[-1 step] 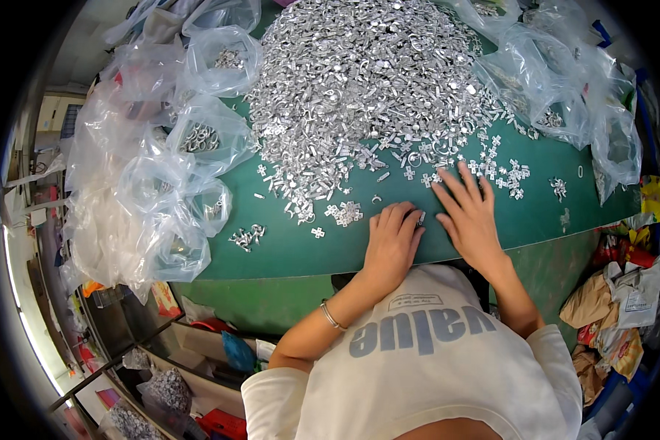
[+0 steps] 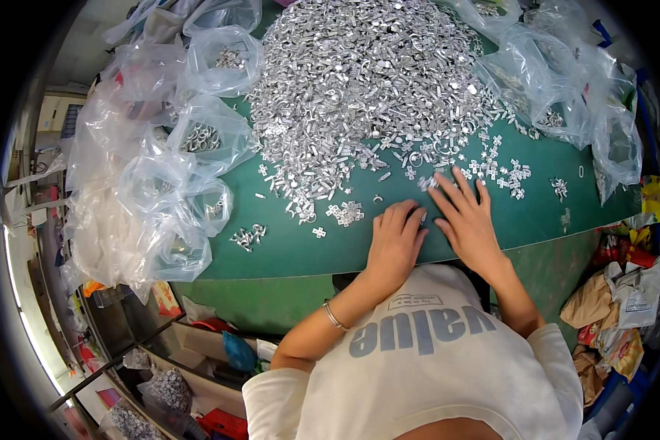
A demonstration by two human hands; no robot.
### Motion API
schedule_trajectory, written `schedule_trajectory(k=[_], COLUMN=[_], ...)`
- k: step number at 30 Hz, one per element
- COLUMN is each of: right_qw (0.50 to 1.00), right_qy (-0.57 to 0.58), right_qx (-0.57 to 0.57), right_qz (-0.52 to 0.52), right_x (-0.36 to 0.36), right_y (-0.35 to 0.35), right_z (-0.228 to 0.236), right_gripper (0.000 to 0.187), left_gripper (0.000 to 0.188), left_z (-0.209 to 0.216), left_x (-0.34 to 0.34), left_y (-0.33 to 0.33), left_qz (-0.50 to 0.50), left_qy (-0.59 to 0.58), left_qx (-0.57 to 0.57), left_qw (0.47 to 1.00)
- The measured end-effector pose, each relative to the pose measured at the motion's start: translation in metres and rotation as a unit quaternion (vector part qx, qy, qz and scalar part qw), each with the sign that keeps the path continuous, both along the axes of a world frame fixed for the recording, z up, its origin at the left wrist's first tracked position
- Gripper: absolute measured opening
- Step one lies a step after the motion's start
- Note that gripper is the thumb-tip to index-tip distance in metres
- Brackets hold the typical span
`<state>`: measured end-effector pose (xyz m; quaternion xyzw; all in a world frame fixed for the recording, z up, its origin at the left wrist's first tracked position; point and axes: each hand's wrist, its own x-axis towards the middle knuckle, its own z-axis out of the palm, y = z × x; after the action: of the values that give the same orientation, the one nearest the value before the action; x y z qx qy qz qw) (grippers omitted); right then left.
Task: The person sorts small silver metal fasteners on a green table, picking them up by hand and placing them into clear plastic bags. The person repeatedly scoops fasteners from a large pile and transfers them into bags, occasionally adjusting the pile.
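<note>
A big heap of small silver metal pieces [image 2: 367,73] covers the far middle of the green table [image 2: 286,253]. My left hand [image 2: 394,240] rests near the table's front edge, fingers curled together. A small shiny metal piece [image 2: 423,218] shows at its index finger and thumb. Just to the right, my right hand [image 2: 468,221] has its fingers spread, the tips at the heap's near edge. Beside those tips lie a few silver pieces [image 2: 427,182], blurred. Cross-shaped silver pieces [image 2: 519,173] lie to the right, and another small cluster of crosses [image 2: 346,213] lies left of my left hand.
Clear plastic bags [image 2: 198,136], several with silver parts inside, line the table's left side. More bags [image 2: 543,73] stand at the far right. A small pile of curved pieces [image 2: 249,237] lies front left. Below left are shelves with filled bags [image 2: 167,390].
My right hand's fingers have shifted slightly, and the small pieces by its fingertips have blurred. My left hand has edged slightly to the right, still curled.
</note>
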<state>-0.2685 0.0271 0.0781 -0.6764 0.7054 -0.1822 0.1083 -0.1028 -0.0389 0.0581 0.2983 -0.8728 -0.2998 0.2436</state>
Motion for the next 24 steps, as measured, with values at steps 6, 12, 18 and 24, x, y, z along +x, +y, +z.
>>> schedule_trajectory(k=[6,12,18,24], right_qw=[0.998,0.999,0.991,0.999], right_qy=[0.025,-0.04,0.015,0.006], right_qx=[0.013,-0.009,-0.103,-0.012], right_qz=[-0.049,-0.027,-0.086,-0.046], right_x=[-0.015,-0.005,-0.004,0.002], right_y=[0.014,0.017,-0.024,0.009], right_z=[0.001,0.002,-0.008,0.003], right_gripper=[0.049,0.045,0.035,0.035], left_gripper=[0.025,0.022,0.025,0.027], left_z=[-0.006,-0.007,-0.008,-0.004], left_x=[0.002,0.008,-0.003,0.006], left_y=[0.004,0.003,0.006,0.007], left_qz=[-0.05,-0.051,-0.064,-0.023], left_qy=[0.006,0.063,0.077,0.074], left_qx=[0.04,0.035,0.023,0.066], left_qw=[0.998,0.996,0.995,0.995])
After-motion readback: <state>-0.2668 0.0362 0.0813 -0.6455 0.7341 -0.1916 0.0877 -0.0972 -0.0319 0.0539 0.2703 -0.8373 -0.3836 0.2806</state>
